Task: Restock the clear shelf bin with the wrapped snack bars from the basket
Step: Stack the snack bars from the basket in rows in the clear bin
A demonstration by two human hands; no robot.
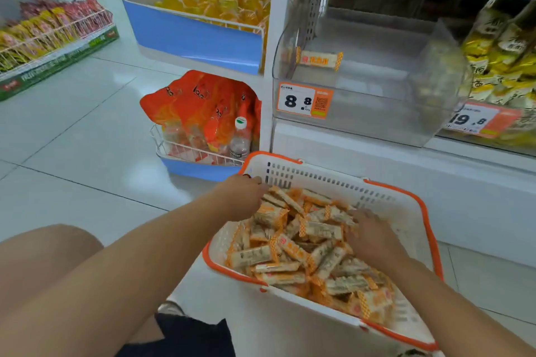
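At the far left edge of my view a low wire-fronted display [55, 38] of red and yellow packets sits on the pale tiled floor [81, 130], with a broad stretch of open tile between it and the blue-sided stand [194, 35] of yellow sweets. Under that stand, a wire rack [197, 151] holds orange bags and a small water bottle [240, 139].

My left hand [242, 197] reaches over the near-left rim of the white, orange-trimmed basket [327, 180], fingers curled down into the wrapped snack bars [304, 243]; I cannot tell whether it actually grips one. The bars lie heaped and crisscrossed, filling the basket's floor. The basket stands on the tile just in front of the shelf's white base.

Above it, the clear shelf bin [359, 113] sits at the shelf's front edge, an 8.8 price tag [304, 100] on its face and a single bar [319, 59] inside near the left wall; the rest of its floor shows bare.

My right hand [374, 238] rests on the pile toward the basket's right side, fingers bent into the bars, hold unclear. At the right, a neighbouring bin holds yellow packets [501, 52].
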